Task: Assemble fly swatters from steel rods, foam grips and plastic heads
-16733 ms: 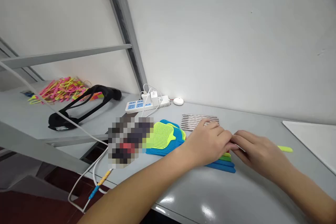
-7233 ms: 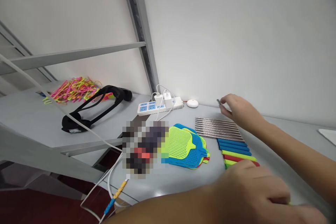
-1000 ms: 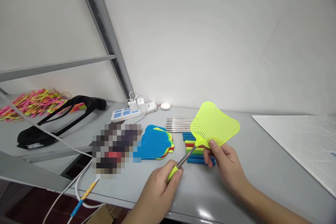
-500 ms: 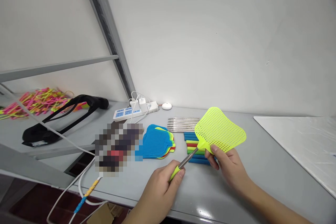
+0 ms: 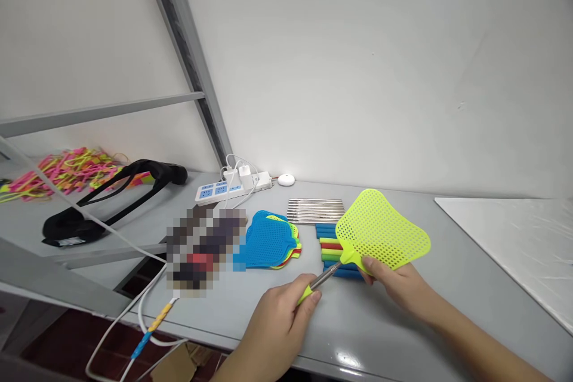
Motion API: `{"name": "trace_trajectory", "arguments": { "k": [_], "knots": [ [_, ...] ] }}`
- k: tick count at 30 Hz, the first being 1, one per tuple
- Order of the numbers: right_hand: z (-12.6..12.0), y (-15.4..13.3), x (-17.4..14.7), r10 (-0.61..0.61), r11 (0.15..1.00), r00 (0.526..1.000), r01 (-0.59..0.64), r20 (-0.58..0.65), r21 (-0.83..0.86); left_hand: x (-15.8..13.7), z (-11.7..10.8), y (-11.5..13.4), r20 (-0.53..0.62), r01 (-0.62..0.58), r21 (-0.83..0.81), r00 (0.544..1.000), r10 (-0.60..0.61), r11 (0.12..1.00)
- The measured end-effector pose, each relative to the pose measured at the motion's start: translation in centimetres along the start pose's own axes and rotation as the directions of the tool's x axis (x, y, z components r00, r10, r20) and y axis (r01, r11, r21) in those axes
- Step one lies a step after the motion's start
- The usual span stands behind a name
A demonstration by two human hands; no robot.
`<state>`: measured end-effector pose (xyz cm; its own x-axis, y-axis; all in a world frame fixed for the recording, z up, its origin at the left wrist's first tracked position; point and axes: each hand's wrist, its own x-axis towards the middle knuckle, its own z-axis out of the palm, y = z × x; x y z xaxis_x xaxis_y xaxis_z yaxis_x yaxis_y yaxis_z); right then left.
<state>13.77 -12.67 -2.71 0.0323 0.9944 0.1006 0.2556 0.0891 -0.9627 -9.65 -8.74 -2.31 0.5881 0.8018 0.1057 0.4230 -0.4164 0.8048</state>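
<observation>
A yellow-green fly swatter (image 5: pixel 380 230) is held up above the table, its perforated head joined to a metal rod. My left hand (image 5: pixel 282 322) is closed around the yellow-green grip at the rod's lower end. At the base of the head, my right hand (image 5: pixel 398 283) pinches the mesh, thumb on top and the other fingers mostly hidden beneath. Behind the swatter lie coloured grip tubes (image 5: pixel 330 249) in blue, yellow, red and green, partly covered by its head. Beyond them is a row of metal rods (image 5: pixel 314 211). Left of the tubes sits a stack of swatter heads (image 5: pixel 268 242), blue on top.
A white power strip (image 5: pixel 219 191) with plugged chargers stands near the wall, beside a small white case (image 5: pixel 286 179). A black headband-like frame (image 5: pixel 111 203) and a pile of coloured cords (image 5: pixel 76 173) lie left. A white sheet (image 5: pixel 505 245) lies right. A pixelated patch hides something.
Both hands and the swatter have shifted slightly right and down in view. The head tilts a little differently, and both holds stay the same.
</observation>
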Motion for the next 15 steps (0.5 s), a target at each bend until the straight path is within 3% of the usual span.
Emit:
{"name": "trace_trajectory", "arguments": {
  "k": [8,15],
  "knots": [
    [1.6,-0.7,0.3,0.016,1.000,0.998,-0.016,0.057,-0.003,0.0,0.5,-0.8,0.068,-0.032,0.170,0.997,0.021,0.985],
    [2.1,-0.4,-0.1,0.014,0.999,0.995,-0.010,0.099,-0.040,0.1,-0.2,-0.6,0.083,-0.109,0.414,0.993,0.082,0.904]
  ]
}}
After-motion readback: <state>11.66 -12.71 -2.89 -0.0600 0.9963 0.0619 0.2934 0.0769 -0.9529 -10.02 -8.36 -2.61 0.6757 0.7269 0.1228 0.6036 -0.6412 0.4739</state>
